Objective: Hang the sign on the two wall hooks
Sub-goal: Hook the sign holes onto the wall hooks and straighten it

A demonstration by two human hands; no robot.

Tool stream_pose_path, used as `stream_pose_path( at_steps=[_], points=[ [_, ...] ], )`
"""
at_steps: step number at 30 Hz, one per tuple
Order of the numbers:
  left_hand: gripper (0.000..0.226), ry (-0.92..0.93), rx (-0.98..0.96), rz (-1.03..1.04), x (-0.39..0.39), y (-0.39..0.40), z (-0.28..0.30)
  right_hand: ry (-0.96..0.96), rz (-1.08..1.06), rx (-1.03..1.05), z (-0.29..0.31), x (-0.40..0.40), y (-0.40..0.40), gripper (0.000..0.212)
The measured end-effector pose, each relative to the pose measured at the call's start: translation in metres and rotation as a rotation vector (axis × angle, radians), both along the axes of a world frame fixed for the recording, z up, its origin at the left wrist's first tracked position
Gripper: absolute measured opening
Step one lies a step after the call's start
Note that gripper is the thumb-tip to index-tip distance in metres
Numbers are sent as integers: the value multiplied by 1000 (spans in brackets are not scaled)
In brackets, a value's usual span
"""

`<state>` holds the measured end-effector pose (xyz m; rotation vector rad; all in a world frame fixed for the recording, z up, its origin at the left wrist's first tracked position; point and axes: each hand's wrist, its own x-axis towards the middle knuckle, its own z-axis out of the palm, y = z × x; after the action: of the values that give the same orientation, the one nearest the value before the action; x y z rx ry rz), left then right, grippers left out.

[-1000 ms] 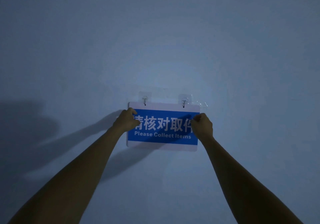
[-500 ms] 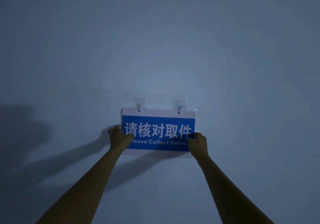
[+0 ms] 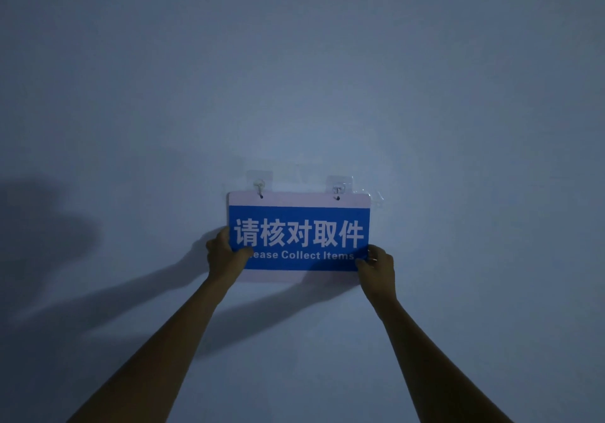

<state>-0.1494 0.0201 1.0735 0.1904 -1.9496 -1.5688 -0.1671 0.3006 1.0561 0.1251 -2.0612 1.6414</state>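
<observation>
A blue and white sign (image 3: 299,226) with Chinese characters and "Please Collect Items" lies flat against the wall. Its two top holes sit on the left hook (image 3: 259,186) and the right hook (image 3: 338,191), both on clear adhesive pads. My left hand (image 3: 223,252) pinches the sign's lower left edge, thumb over the printed face. My right hand (image 3: 376,264) pinches the lower right corner. Both forearms reach up from the bottom of the view.
The plain pale wall (image 3: 294,79) fills the whole view in dim light. Shadows of my arms and body fall on the wall to the left (image 3: 98,291). A scrap of clear film (image 3: 376,197) sticks out beside the right hook.
My hands have slid down from the sign's upper sides to its lower corners, uncovering the text. The sign stays on the hooks.
</observation>
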Motion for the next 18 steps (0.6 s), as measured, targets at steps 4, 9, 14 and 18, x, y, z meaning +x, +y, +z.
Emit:
stream_pose_path(
  at_steps=[4, 9, 14, 18],
  points=[
    [49, 1, 90, -114, 26, 8, 17, -15, -12, -5, 2, -2, 1, 40],
    [50, -28, 91, -141, 27, 5, 17, -45, 7, 27, 6, -2, 5, 39],
    [57, -86, 26, -84, 26, -2, 11, -73, -28, 64, 5, -6, 8, 44],
    [71, -154, -18, -47, 26, -14, 0, -87, -35, 95, 5, -6, 12, 46]
  ],
)
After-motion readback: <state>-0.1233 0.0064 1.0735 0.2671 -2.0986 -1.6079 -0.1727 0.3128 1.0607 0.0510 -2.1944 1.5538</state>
